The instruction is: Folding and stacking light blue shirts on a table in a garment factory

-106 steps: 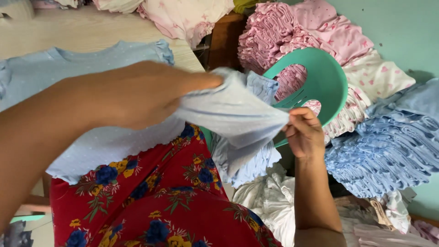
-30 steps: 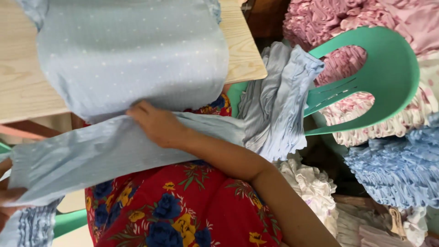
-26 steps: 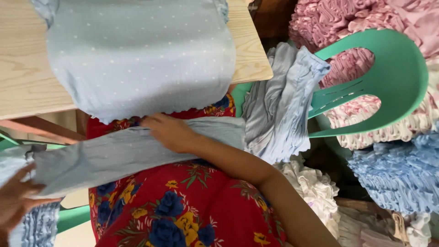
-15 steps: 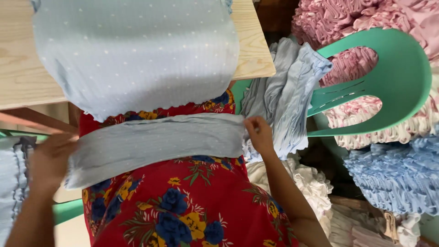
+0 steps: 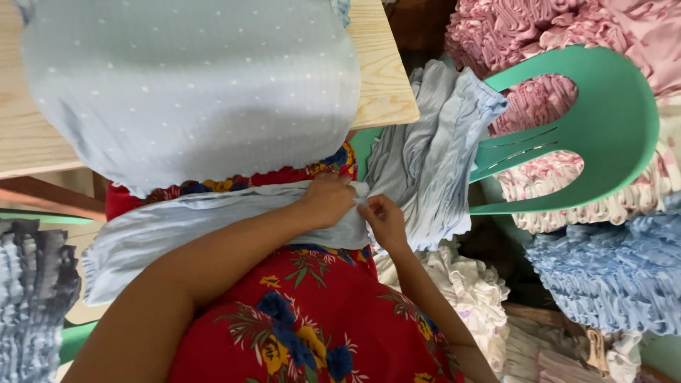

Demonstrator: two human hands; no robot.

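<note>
A long strip of light blue cloth [image 5: 177, 227] lies across my lap, over a red skirt with blue and yellow flowers [image 5: 312, 326]. My left hand [image 5: 328, 200] grips the strip's right end. My right hand [image 5: 381, 220] pinches the same cloth right beside it, where the strip joins a bunched blue piece [image 5: 425, 163] that hangs over a green plastic chair [image 5: 603, 128]. A light blue dotted garment [image 5: 191, 85] is spread on the wooden table [image 5: 383, 85] above my lap.
Pink ruffled garments [image 5: 539, 28] are piled behind the chair. Blue ruffled ones [image 5: 603, 276] lie at the right, white ones [image 5: 468, 291] below them. A grey-blue ruffled pile [image 5: 32, 298] sits at the left edge.
My left hand has slid from the strip's left end to its right end, next to my right hand. The strip's left end now lies loose on my lap.
</note>
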